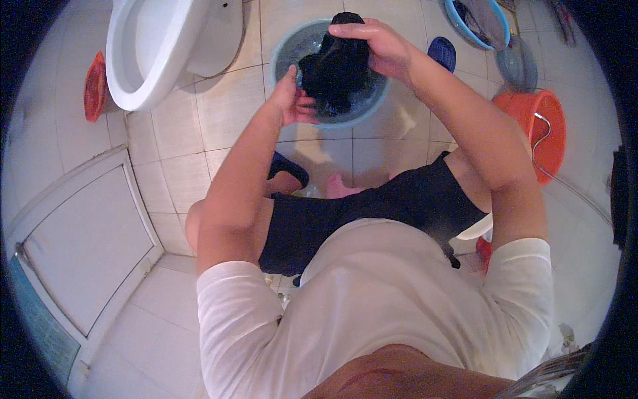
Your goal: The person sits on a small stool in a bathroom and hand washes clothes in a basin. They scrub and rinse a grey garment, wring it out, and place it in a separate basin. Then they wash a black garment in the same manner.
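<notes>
A blue plastic basin [366, 110] with water in it stands on the tiled floor before me. Over it a dark, wet-looking cloth or garment [341, 65] hangs from my right hand [386, 47], which grips its upper edge with the thumb on top. The lower part of the cloth reaches down into the basin. My left hand [295, 102] is at the basin's left rim, beside the cloth, thumb up and fingers apart; its fingertips are slightly blurred, and whether they touch the cloth cannot be told.
A white toilet [192, 45] and a red plastic basin [94, 87] are at the left. To the right are a dark blue slipper [442, 54], a light blue basin [486, 25] with dark cloth in it, and an orange bucket [553, 134] with a hose [548, 127]. A white door [92, 249] is at lower left.
</notes>
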{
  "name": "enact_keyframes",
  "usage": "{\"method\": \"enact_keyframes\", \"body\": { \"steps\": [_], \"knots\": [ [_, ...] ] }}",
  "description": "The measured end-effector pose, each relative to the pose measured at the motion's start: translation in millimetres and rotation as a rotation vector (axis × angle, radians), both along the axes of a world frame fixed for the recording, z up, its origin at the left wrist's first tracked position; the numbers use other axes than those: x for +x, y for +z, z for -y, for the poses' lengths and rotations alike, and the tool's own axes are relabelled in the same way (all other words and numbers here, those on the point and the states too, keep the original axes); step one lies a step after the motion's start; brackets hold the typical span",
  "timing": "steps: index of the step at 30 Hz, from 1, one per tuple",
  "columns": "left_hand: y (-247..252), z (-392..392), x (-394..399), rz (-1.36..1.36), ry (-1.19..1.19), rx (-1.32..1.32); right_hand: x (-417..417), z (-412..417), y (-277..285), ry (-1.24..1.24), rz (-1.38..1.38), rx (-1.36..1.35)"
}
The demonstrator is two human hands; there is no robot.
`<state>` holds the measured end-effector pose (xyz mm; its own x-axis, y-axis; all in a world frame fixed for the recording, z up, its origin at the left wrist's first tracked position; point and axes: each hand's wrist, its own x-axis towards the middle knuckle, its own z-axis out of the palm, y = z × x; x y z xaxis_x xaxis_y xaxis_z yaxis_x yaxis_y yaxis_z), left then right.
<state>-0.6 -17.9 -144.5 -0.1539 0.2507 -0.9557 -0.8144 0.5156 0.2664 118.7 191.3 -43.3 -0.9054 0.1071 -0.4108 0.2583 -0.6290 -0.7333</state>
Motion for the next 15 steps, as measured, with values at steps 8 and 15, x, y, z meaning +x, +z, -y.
{"method": "enact_keyframes", "body": {
  "steps": [8, 15],
  "knots": [
    [-0.5, -55.1, 42.7, 0.15, 0.544, 0.649, 18.9, 9.7, 37.9, 0.122, -0.14, 0.157],
    [-77.3, -32.2, 77.1, 0.3, 0.924, 0.858, 19.5, -50.6, -55.6, 0.284, 0.323, 1.493]
  ]
}}
